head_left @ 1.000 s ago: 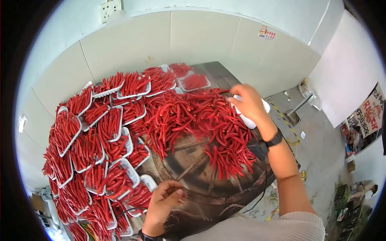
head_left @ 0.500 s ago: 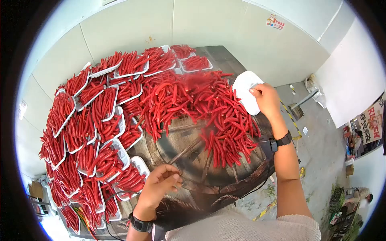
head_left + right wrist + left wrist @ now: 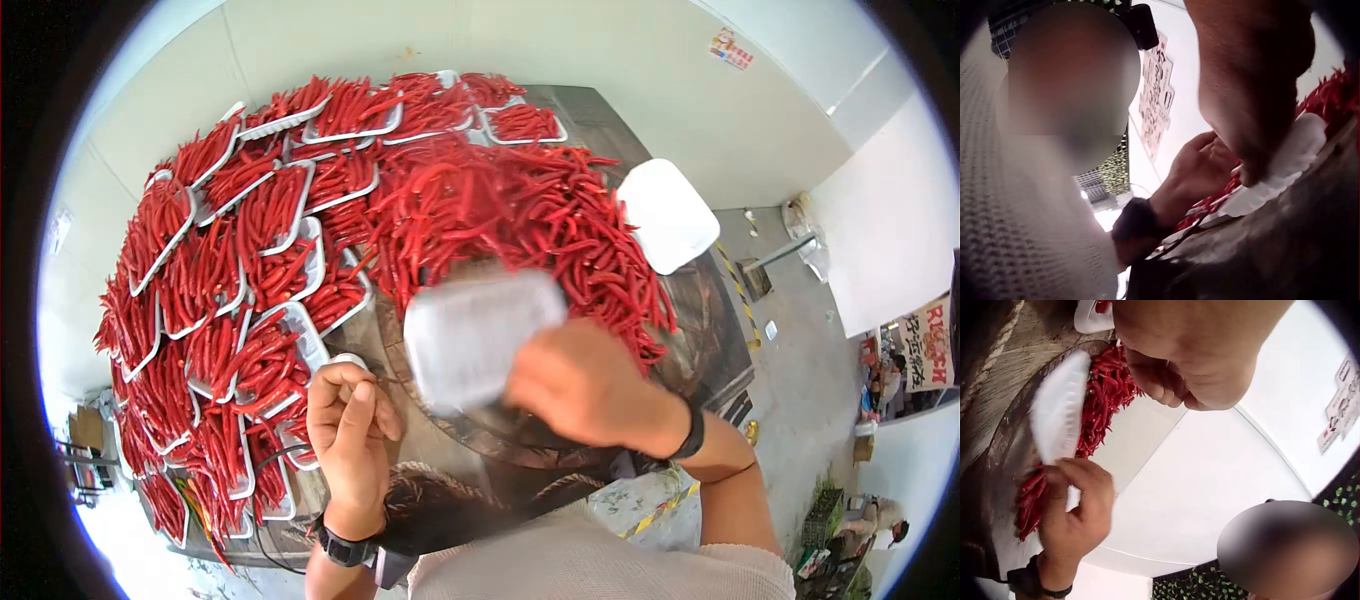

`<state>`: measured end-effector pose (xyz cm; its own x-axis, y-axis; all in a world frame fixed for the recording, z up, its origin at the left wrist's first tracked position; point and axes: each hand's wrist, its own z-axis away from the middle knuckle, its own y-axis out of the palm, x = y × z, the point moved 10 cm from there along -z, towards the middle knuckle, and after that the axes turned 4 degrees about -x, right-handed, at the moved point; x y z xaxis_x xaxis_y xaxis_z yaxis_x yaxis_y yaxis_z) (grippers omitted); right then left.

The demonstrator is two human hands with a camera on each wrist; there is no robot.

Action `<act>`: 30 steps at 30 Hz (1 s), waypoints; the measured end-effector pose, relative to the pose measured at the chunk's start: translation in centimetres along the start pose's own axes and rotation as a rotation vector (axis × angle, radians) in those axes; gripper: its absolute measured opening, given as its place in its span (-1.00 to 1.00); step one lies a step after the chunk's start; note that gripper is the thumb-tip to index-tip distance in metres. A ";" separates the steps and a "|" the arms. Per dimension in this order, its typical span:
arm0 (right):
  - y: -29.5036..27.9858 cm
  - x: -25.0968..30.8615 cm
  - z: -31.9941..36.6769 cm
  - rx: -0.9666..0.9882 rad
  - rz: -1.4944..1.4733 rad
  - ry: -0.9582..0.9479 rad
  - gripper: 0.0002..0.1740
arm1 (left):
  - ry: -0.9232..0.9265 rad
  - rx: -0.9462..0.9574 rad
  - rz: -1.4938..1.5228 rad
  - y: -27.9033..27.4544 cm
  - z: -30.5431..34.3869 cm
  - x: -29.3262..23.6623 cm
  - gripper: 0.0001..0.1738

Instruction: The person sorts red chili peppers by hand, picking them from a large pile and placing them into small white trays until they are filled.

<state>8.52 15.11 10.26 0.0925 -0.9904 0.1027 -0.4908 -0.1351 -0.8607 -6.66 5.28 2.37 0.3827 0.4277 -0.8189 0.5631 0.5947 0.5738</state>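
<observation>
My right hand (image 3: 590,385) pinches a white foam tray (image 3: 480,340) by its right edge and holds it over the near part of the table; the tray is blurred. In the left wrist view the same tray (image 3: 1060,406) hangs tilted from the right hand (image 3: 1082,503). My left hand (image 3: 350,440) is left of the tray with loosely curled fingers and nothing in them, beside filled trays. Behind the held tray lies a large heap of loose red chili peppers (image 3: 470,200).
Several foam trays filled with red chilies (image 3: 275,210) stand overlapping along the left and back of the table. A white stack of trays (image 3: 668,215) sits at the right of the heap. A dark cable (image 3: 265,535) runs near the left wrist. The table's right edge borders the floor (image 3: 780,390).
My right hand has gone from the heap's right side to the tray stack, taken a tray and brought it left and nearer. My left hand has shifted slightly left, still holding nothing.
</observation>
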 end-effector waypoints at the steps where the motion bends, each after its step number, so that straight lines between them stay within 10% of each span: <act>1: 2.6 2.0 0.5 0.088 -0.081 -0.120 -0.89 | 0.057 -0.008 -0.041 -0.5 -0.1 -0.5 -0.91; 7: 5.1 0.8 0.2 0.314 -0.308 -0.007 -0.89 | 0.131 0.183 -0.803 2.1 0.4 0.5 -0.68; 15: 4.4 -11.2 -13.2 -0.142 0.012 0.184 -0.54 | 0.419 0.581 -1.526 7.0 3.8 3.5 -0.31; 21: 11.7 -14.3 -15.2 0.008 0.347 0.304 -0.38 | 0.388 0.631 -1.488 7.1 4.1 4.0 -0.38; 30: 9.4 -12.0 -9.8 0.289 0.107 0.155 -0.52 | 0.411 0.601 -1.298 6.4 3.1 2.5 -0.43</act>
<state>-5.66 25.47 5.79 -0.0900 -0.9941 0.0597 -0.2224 -0.0384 -0.9742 0.16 8.11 3.96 -0.7813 0.0505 -0.6221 0.5904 0.3829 -0.7105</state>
